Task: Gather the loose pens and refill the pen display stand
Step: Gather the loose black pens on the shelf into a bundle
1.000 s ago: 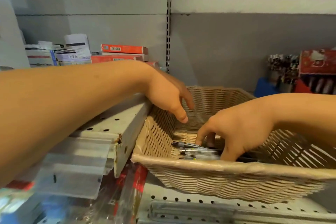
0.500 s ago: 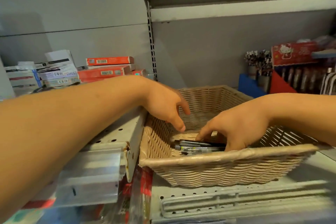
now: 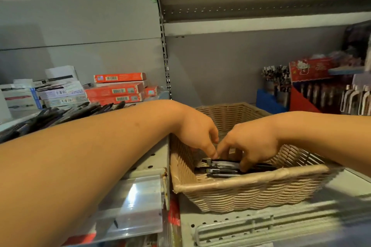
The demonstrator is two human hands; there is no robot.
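A bundle of loose dark and clear pens [image 3: 220, 167] lies at the near left of a woven tan basket [image 3: 251, 179] on the shelf. My right hand [image 3: 251, 142] reaches into the basket with its fingers and thumb curled round the pens. My left hand [image 3: 197, 134] comes in over the basket's left rim, and its bent fingertips touch the left end of the top pen. The two hands' fingertips nearly meet. A red pen display stand [image 3: 313, 90] holding upright pens is at the back right.
Several dark pens [image 3: 70, 112] lie spread on the left shelf behind my left forearm. Orange boxes [image 3: 118, 90] and white boxes [image 3: 58, 90] are stacked behind them. A blue holder with pens [image 3: 275, 88] sits beside the red stand. A shelf board hangs overhead.
My left hand has dropped from hovering over the basket's left rim to the pens and now touches them beside my right fingers. The view has tilted up and left.
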